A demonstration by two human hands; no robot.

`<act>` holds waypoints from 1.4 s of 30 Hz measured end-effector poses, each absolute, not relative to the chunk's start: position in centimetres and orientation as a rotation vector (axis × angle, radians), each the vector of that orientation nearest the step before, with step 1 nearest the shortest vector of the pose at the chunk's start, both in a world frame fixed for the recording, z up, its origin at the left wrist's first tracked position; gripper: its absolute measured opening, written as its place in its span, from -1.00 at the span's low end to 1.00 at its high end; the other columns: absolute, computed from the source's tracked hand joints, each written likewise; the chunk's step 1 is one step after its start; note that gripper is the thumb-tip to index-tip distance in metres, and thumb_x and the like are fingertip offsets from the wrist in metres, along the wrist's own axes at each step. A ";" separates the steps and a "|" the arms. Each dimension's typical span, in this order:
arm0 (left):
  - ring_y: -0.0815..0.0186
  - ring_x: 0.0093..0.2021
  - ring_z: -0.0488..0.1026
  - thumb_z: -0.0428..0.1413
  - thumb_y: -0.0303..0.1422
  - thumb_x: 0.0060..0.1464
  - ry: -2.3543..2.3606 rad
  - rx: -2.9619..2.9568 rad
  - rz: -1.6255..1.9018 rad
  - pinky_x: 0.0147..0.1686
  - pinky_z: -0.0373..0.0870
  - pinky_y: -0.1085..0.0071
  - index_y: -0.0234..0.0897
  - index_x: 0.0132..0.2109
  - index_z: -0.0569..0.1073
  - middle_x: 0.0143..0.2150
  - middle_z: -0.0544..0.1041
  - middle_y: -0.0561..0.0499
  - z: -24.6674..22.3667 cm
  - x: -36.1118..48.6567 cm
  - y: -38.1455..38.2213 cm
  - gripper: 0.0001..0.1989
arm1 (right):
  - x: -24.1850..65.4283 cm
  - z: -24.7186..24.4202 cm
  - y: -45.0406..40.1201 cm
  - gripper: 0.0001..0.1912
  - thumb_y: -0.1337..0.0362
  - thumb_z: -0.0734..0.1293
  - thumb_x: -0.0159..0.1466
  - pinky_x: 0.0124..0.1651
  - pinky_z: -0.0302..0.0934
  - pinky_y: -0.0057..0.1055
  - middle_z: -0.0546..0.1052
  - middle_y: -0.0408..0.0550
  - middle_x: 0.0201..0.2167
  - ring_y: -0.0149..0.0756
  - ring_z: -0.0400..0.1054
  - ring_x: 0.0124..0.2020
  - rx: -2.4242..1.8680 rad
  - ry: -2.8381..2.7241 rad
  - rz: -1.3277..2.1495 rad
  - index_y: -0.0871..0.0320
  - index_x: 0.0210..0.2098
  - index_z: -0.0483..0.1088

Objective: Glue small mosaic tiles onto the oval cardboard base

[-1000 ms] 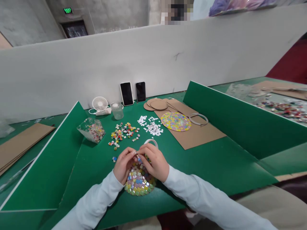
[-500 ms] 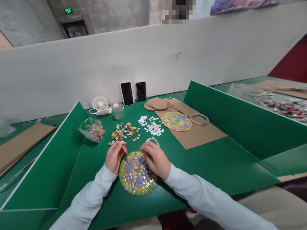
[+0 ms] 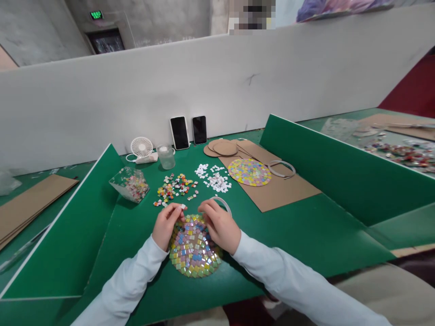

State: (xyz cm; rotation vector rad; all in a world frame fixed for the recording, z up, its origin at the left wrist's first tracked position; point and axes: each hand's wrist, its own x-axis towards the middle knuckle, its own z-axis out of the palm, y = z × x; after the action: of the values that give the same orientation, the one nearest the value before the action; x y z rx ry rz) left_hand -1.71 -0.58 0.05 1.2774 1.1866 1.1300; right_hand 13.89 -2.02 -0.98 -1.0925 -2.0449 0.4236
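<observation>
A round mosaic of small shiny square tiles (image 3: 194, 258) lies on the green table in front of me, with a bare brown patch near its middle. Over its far left edge, my left hand (image 3: 166, 225) pinches a small white tile (image 3: 184, 207) between thumb and fingertips. My right hand (image 3: 221, 228) hovers over the far right part of the mosaic and covers some of it. Its fingers are curled together, and whatever they hold is hidden. Behind the right hand a white ring (image 3: 224, 204) is partly covered.
Loose coloured tiles (image 3: 178, 185) and white pieces (image 3: 217, 182) lie beyond my hands. A clear tile box (image 3: 134, 184), fan (image 3: 142, 147), glass jar (image 3: 166, 158) and two phones (image 3: 179, 132) stand behind. A second mosaic (image 3: 249, 172) rests on cardboard (image 3: 282, 194). Green partitions (image 3: 326, 167) flank both sides.
My left hand has moved right, closer to the right hand, and the white tile in its fingertips shows more clearly. The right hand has barely moved.
</observation>
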 end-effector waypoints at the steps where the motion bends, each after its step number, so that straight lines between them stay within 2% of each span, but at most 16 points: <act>1: 0.43 -0.55 0.26 0.03 -0.25 -0.16 1.194 1.305 1.118 -0.50 0.20 0.51 -0.32 -0.46 0.39 -0.62 0.28 0.12 0.1 -1.7 -0.6 -0.80 | 13.9 -1.0 -2.0 -0.72 0.55 0.03 0.01 -0.28 0.18 -0.33 0.28 0.03 -0.29 -0.28 0.21 -0.29 -1.096 -2.048 0.423 0.18 -0.32 0.18; 6: 0.42 -0.58 0.25 0.04 -0.23 -0.20 1.216 1.338 1.045 -0.52 0.19 0.49 -0.31 -0.51 0.35 -0.65 0.27 0.13 0.9 -1.2 -0.9 -0.80 | 14.0 -1.0 -1.9 -0.66 0.55 0.03 0.03 -0.26 0.19 -0.31 0.28 0.06 -0.27 -0.26 0.22 -0.27 -1.132 -2.045 0.440 0.21 -0.24 0.20; 9: 0.42 -0.59 0.24 0.04 -0.22 -0.22 1.211 1.331 1.012 -0.53 0.19 0.49 -0.31 -0.54 0.32 -0.65 0.26 0.14 1.3 -1.0 -1.1 -0.79 | 14.0 -1.0 -1.9 -0.48 0.56 0.03 0.01 -0.28 0.20 -0.31 0.26 0.07 -0.20 -0.25 0.23 -0.27 -1.163 -2.105 0.469 0.20 -0.02 0.06; 12: 0.43 -0.59 0.23 0.02 -0.23 -0.20 1.202 1.371 0.984 -0.53 0.19 0.49 -0.30 -0.55 0.30 -0.64 0.24 0.14 1.3 -0.9 -1.1 -0.79 | 14.1 -0.9 -1.9 -0.39 0.55 0.04 0.00 -0.29 0.21 -0.31 0.25 0.06 -0.17 -0.25 0.23 -0.26 -1.176 -2.162 0.479 0.17 0.06 -0.04; 18: 0.42 -0.58 0.20 -0.03 -0.26 -0.13 1.220 1.561 0.916 -0.53 0.16 0.51 -0.29 -0.53 0.28 -0.64 0.23 0.14 1.0 -1.0 -1.2 -0.82 | 14.0 -0.8 -2.0 -0.51 0.53 0.06 -0.02 -0.26 0.20 -0.31 0.27 0.05 -0.17 -0.26 0.25 -0.28 -1.250 -2.171 0.467 0.22 -0.06 0.13; 24: 0.41 -0.52 0.21 -0.09 -0.30 -0.07 1.258 1.735 0.849 -0.49 0.16 0.51 -0.31 -0.50 0.29 -0.58 0.26 0.11 0.5 -1.1 -1.3 -0.82 | 13.9 -1.0 -1.9 -0.63 0.47 0.08 0.06 -0.29 0.20 -0.33 0.28 0.04 -0.19 -0.28 0.26 -0.32 -1.280 -2.234 0.439 0.21 -0.12 0.18; 28: 0.39 -0.48 0.23 -0.12 -0.31 -0.05 1.277 1.816 0.812 -0.45 0.16 0.50 -0.32 -0.49 0.29 -0.55 0.28 0.08 0.3 -1.1 -1.3 -0.80 | 13.8 -1.0 -2.0 -0.77 0.36 0.09 0.13 -0.23 0.17 -0.31 0.27 0.07 -0.21 -0.24 0.22 -0.24 -1.254 -2.196 0.317 0.20 -0.23 0.26; 32: 0.39 -0.46 0.24 -0.12 -0.31 -0.04 1.279 1.860 0.791 -0.43 0.16 0.50 -0.31 -0.48 0.30 -0.52 0.30 0.07 0.3 -1.0 -1.4 -0.80 | 13.8 -0.8 -2.1 -0.78 0.34 0.11 0.13 -0.23 0.17 -0.35 0.30 0.05 -0.29 -0.28 0.21 -0.26 -1.136 -2.128 0.329 0.21 -0.23 0.25; 37: 0.41 -0.49 0.22 -0.07 -0.28 -0.07 1.240 1.772 0.794 -0.45 0.15 0.50 -0.31 -0.51 0.30 -0.56 0.28 0.10 0.3 -0.9 -1.5 -0.79 | 13.8 -0.8 -2.2 -0.84 0.37 0.10 0.14 -0.34 0.18 -0.39 0.34 -0.01 -0.43 -0.31 0.23 -0.38 -1.040 -2.119 0.366 0.21 -0.36 0.27; 42: 0.45 -0.53 0.20 0.03 -0.21 -0.16 1.095 1.433 0.803 -0.49 0.14 0.52 -0.34 -0.47 0.33 -0.58 0.29 0.12 0.2 -1.0 -1.4 -0.76 | 13.8 -0.9 -2.2 -0.85 0.33 0.09 0.16 -0.37 0.18 -0.41 0.35 -0.02 -0.46 -0.33 0.24 -0.40 -0.987 -2.054 0.364 0.20 -0.38 0.26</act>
State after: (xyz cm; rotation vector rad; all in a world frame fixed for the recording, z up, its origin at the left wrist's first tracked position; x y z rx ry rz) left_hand -0.95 -1.38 0.22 1.4330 1.0946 0.8028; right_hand 13.79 -2.16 -0.87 -0.9868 -2.0539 0.3643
